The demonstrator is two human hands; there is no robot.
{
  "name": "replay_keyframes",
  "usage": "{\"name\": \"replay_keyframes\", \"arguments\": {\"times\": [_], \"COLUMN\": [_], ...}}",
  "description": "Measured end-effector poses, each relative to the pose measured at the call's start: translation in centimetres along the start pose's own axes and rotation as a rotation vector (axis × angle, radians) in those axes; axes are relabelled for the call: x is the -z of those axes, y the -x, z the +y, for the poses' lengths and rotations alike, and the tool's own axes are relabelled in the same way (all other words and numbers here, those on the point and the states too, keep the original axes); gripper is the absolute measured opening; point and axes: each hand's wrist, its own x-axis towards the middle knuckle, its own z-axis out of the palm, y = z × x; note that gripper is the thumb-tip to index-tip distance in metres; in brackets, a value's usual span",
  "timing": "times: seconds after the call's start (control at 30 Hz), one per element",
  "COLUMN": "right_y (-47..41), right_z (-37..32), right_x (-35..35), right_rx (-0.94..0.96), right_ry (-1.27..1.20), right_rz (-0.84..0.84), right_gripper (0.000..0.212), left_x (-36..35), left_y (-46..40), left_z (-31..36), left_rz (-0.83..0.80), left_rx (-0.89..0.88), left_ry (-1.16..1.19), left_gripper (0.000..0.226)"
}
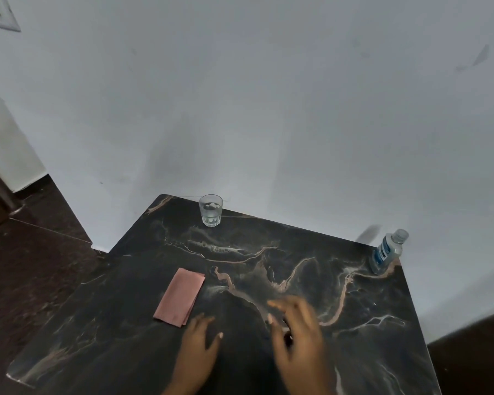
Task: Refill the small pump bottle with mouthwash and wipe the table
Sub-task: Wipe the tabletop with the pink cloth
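Both hands hover open over the dark marbled counter, the left hand just beside the folded pink cloth, the right hand blurred with fingers spread. The mouthwash bottle stands well beyond the right hand at the far corner; a glass stands far ahead of the left.

Two bare forearms, left hand and right hand, sleeveless, pale nails, blurred.
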Motion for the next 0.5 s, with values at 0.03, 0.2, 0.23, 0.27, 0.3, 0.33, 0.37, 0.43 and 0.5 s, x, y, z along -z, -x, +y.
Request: {"name": "replay_keyframes", "arguments": {"times": [0.03,0.2,0.23,0.27,0.3,0.33,0.37,0.43,0.5], "right_y": [-0.2,-0.9,-1.2,-1.5,-1.9,-2.3,-2.7,-3.7,-4.4], "right_z": [-0.6,-0.9,-0.8,-0.7,-0.5,-0.3,-0.2,0.0,-0.1], "right_x": [-1.3,-9.3,-11.0,-12.5,-14.0,-15.4,-16.7,-18.8,-20.8], "right_rx": [0.019,0.075,0.090,0.094,0.094,0.092,0.089,0.075,0.073], "right_ry": [0.003,0.029,0.038,0.053,0.075,0.099,0.118,0.148,0.168], "right_rz": [-0.080,-0.579,-0.641,-0.691,-0.730,-0.755,-0.775,-0.808,-0.836], "right_gripper": [0.025,0.035,0.036,0.036,0.037,0.039,0.043,0.053,0.058], "left_x": [0.6,2.6,2.9,3.0,3.2,3.3,3.4,3.8,4.2], "left_y": [-1.0,-4.7,-5.1,-5.5,-5.9,-6.2,-6.5,-6.9,-7.3], "left_z": [-0.9,-4.3,-4.7,-4.9,-5.1,-5.3,-5.4,-5.7,-6.2], "left_rz": [0.023,0.135,0.133,0.121,0.105,0.089,0.081,0.063,0.024], "left_rx": [0.002,-0.026,-0.041,-0.066,-0.091,-0.107,-0.110,-0.087,-0.077], "left_ry": [-0.059,-0.367,-0.395,-0.421,-0.441,-0.456,-0.472,-0.547,-0.593], "left_gripper": [0.048,0.066,0.067,0.066,0.065,0.065,0.066,0.070,0.069]}}
